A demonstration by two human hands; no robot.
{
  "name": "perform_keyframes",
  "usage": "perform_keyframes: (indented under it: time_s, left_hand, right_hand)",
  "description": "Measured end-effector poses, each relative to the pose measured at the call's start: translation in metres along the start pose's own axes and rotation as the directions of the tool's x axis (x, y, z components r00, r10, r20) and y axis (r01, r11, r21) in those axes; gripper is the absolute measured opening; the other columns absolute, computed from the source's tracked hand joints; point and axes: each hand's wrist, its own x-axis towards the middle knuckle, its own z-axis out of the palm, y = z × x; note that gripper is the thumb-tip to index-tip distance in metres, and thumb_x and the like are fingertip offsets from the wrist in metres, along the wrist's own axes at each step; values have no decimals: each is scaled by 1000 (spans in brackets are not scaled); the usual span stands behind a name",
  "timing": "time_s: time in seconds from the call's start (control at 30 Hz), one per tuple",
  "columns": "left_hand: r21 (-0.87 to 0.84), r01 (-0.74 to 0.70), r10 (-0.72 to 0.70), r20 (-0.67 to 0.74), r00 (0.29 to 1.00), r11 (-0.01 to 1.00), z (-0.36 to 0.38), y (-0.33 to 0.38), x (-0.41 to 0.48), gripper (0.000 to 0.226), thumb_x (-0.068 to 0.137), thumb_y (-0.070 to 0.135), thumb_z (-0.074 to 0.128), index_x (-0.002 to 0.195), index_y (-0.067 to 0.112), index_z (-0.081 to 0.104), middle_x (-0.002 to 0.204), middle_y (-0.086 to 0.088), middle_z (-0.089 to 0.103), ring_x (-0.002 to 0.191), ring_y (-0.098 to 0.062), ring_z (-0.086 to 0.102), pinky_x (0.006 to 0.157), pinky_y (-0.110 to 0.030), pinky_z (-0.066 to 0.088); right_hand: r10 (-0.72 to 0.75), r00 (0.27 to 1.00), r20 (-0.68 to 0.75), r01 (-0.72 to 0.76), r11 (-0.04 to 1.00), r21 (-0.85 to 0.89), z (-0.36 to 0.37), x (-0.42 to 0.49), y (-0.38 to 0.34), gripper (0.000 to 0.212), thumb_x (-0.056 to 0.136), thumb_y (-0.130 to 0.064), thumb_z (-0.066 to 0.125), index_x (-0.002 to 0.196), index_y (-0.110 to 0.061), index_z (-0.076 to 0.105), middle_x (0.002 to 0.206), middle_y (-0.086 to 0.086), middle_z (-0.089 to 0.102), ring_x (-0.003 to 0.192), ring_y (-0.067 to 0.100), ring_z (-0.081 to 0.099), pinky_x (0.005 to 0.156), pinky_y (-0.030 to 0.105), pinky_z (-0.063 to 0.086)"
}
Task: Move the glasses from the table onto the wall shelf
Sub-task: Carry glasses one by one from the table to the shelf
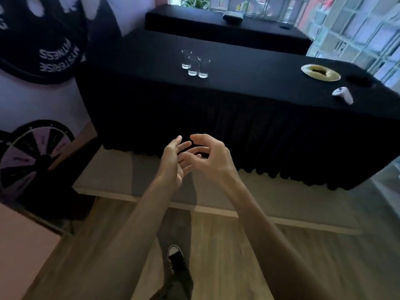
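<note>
Three clear shot glasses (195,64) stand upright in a tight cluster on the black-clothed table (249,87), towards its far left. My left hand (173,161) and my right hand (210,156) are held out together in front of the table's skirt, well short of the glasses. Both hands hold nothing, with fingers spread and loosely curled, and the fingertips overlap. No wall shelf is in view.
A pale plate (320,72) and a white controller (343,95) lie on the table's right end. A second black table (227,29) stands behind. A prize wheel (34,156) leans at the left wall. Glass-block windows (357,35) are on the right. My shoe (175,257) is on the wood floor.
</note>
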Motion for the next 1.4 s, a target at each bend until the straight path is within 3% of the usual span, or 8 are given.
perform_keyframes:
  time_s: [0.1, 0.23, 0.4, 0.63, 0.9, 1.07, 1.27, 1.4]
  left_hand:
    - [-81, 29, -28, 17, 999, 996, 25, 8, 57, 46, 104, 40, 52, 135, 7, 59, 121, -20, 74, 106, -33, 75, 95, -45, 59]
    - [-120, 89, -85, 34, 996, 989, 60, 23, 135, 46, 102, 41, 54, 131, 7, 65, 120, -17, 74, 103, -29, 75, 75, -34, 60]
    - [-134, 107, -102, 39, 994, 985, 89, 47, 218, 44, 100, 40, 56, 122, 5, 71, 117, -16, 77, 104, -27, 76, 96, -40, 58]
    - [-134, 120, -121, -2, 993, 984, 109, 67, 295, 42, 101, 35, 59, 132, 8, 55, 120, -21, 73, 100, -33, 77, 94, -43, 60]
    - [-48, 95, -101, -149, 984, 994, 148, 92, 391, 39, 99, 42, 57, 110, 9, 73, 109, -14, 79, 97, -26, 76, 80, -34, 62]
    - [-160, 36, -78, -261, 962, 986, 185, 109, 458, 40, 101, 37, 57, 120, 3, 66, 115, -20, 74, 90, -28, 77, 76, -34, 64]
    - [-214, -3, -76, -359, 930, 977, 207, 118, 522, 50, 100, 39, 59, 135, 2, 58, 122, -24, 70, 107, -37, 74, 92, -40, 62]
    - [-243, -59, -42, -390, 920, 968, 203, 127, 552, 55, 100, 42, 57, 137, 2, 56, 122, -23, 71, 104, -36, 76, 93, -41, 62]
  right_hand:
    - [34, 999, -14, -34, 998, -46, -12, 49, 16, 57, 87, -27, 83, 140, -20, 63, 133, -7, 68, 118, 4, 64, 91, 16, 55]
    - [88, 996, -8, -88, 992, -95, -25, 122, 29, 60, 84, -20, 84, 139, -19, 61, 120, -15, 65, 112, 4, 66, 86, 12, 52]
    - [101, 994, -33, -104, 988, -114, -38, 210, 42, 71, 83, -10, 81, 149, -15, 53, 123, -12, 66, 114, 5, 67, 90, 13, 54]
    - [129, 991, -41, -132, 989, -73, -51, 292, 75, 75, 85, -8, 81, 152, -18, 48, 139, 3, 63, 114, 4, 66, 83, 8, 54]
    - [129, 991, -23, -129, 991, 20, -74, 406, 126, 67, 83, -11, 83, 144, -16, 55, 134, 4, 67, 121, 15, 65, 87, 15, 53]
    - [133, 991, 3, -133, 989, 59, -92, 495, 168, 67, 82, -16, 85, 143, -16, 56, 134, 4, 67, 119, 15, 65, 81, 10, 50]
    - [153, 988, 13, -154, 988, 14, -79, 599, 221, 79, 79, -27, 88, 148, -15, 50, 138, 7, 64, 127, 19, 61, 104, 35, 53]
    - [127, 992, -9, -128, 991, -44, -53, 642, 234, 86, 77, -35, 88, 149, -13, 49, 139, 6, 64, 128, 20, 60, 105, 34, 51]
